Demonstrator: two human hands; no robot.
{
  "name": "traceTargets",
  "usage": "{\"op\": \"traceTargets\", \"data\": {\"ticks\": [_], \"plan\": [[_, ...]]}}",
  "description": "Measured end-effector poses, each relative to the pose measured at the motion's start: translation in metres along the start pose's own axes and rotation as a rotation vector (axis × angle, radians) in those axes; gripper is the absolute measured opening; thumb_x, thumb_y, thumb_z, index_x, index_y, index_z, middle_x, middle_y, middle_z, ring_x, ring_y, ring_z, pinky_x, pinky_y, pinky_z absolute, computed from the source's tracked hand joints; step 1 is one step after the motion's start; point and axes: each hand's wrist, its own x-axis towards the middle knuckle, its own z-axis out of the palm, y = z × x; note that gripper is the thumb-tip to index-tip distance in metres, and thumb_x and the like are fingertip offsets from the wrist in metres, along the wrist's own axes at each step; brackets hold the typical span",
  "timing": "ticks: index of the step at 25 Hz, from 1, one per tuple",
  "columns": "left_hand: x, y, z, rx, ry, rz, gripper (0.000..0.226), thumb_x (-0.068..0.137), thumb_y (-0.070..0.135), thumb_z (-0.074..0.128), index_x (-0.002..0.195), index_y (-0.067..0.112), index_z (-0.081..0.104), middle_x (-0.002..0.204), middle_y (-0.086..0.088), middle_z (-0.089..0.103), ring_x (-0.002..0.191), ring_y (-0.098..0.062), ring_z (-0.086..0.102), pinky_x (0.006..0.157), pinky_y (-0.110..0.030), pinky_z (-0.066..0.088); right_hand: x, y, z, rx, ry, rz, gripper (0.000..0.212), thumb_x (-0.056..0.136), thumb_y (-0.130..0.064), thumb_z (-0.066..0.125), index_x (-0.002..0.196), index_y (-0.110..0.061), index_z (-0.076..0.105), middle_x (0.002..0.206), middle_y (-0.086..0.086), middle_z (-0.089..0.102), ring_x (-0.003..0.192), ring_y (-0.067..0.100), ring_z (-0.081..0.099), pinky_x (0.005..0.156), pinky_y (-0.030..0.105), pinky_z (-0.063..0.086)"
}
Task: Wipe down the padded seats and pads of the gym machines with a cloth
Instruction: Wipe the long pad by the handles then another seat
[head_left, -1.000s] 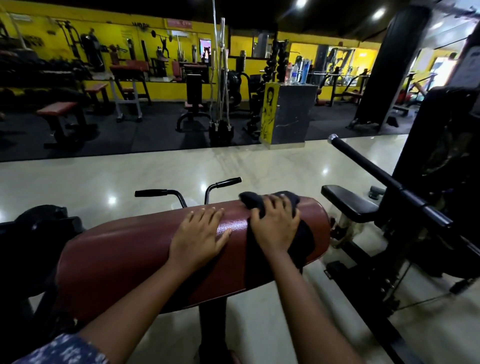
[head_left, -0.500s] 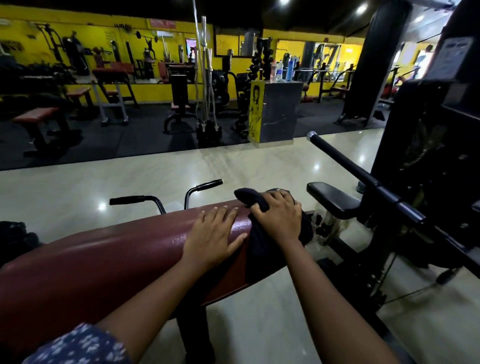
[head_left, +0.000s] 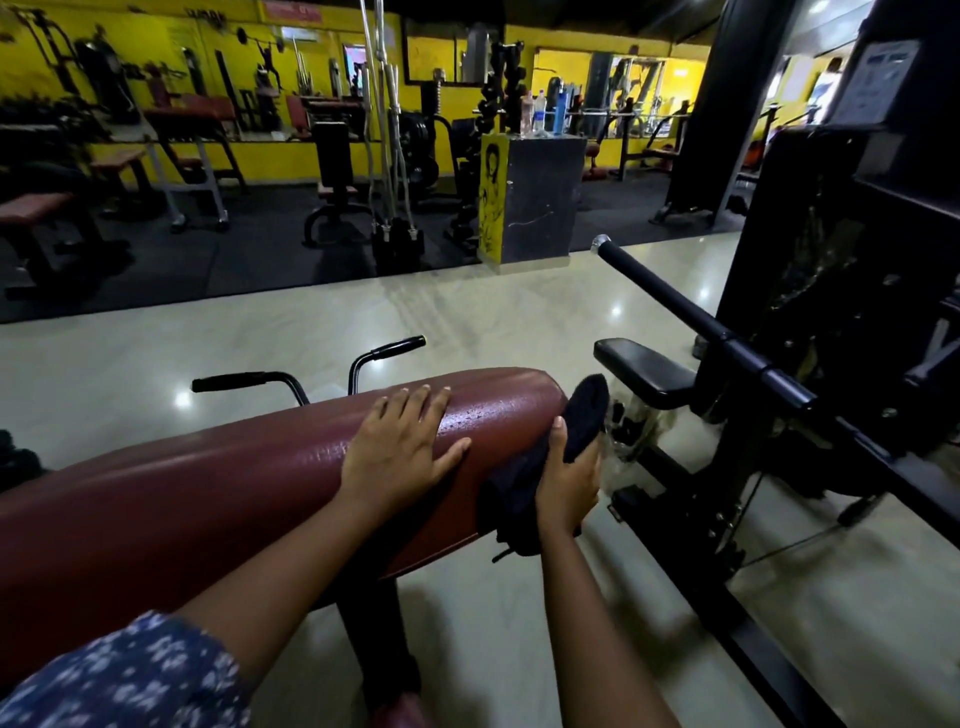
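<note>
The cloth (head_left: 586, 415), dark and bunched, is wrapped against the rounded right end of the maroon pad (head_left: 234, 499). The right hand (head_left: 569, 480) holds it there. The thumb lies across the near face of the fabric and the fingers curl behind it, so the grip is closed on the cloth. One flap stands up past the fingertips and the rest hangs below the wrist.

Just left of that grip, the left hand (head_left: 400, 452) rests flat on the pad's top, fingers straight and close together, holding nothing. It seems to be there to steady the pad.

The step in hand looks like wiping this pad's end. The top surface beside the grip shines, but I cannot tell whether that is dampness or only the ceiling lights. The underside is hidden.

Right of the grip and a little farther off, clear of the cloth, sits the black seat (head_left: 644, 374) of the neighbouring machine, with a black bar (head_left: 691, 312) slanting above it. Beyond the left hand, two handles (head_left: 234, 383) rise behind the pad.

The next move probably calls for drawing the cloth round and under the end, with pressure kept on it. Then the cloth would be lifted across the gap to the black seat, with the hanging tail gathered so it does not snag on the frame.
</note>
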Motion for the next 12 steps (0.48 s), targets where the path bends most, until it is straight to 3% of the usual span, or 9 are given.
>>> {"op": "traceTargets", "data": {"ticks": [3, 7, 12], "plan": [[-0.004, -0.003, -0.002, -0.047, -0.023, 0.004, 0.074, 0.087, 0.062, 0.024, 0.135, 0.011, 0.048, 0.131, -0.013, 0.057, 0.119, -0.030, 0.054, 0.102, -0.044, 0.040, -0.029, 0.007, 0.006, 0.077, 0.042, 0.162, 0.065, 0.095, -0.041, 0.046, 0.146, -0.007, 0.024, 0.144, 0.019, 0.038, 0.129, 0.035, 0.041, 0.102, 0.039, 0.034], [-0.038, -0.005, -0.007, -0.086, 0.030, 0.056, 0.067, 0.088, 0.052, 0.031, 0.136, 0.007, 0.047, 0.140, -0.015, 0.049, 0.131, -0.029, 0.046, 0.111, -0.042, 0.025, -0.082, 0.006, 0.018, 0.113, -0.008, 0.350, 0.061, 0.097, -0.040, 0.041, 0.140, 0.002, 0.029, 0.136, 0.025, 0.043, 0.120, 0.041, 0.046, 0.095, 0.041, 0.038], [-0.122, -0.021, -0.018, -0.168, 0.069, 0.078, 0.060, 0.090, 0.043, 0.035, 0.136, 0.007, 0.047, 0.142, -0.013, 0.047, 0.136, -0.023, 0.032, 0.115, -0.034, 0.009, -0.167, 0.005, 0.024, 0.005, -0.220, 0.317, 0.053, 0.099, -0.034, 0.040, 0.139, 0.000, 0.030, 0.137, 0.021, 0.044, 0.123, 0.037, 0.046, 0.096, 0.037, 0.037]]}}
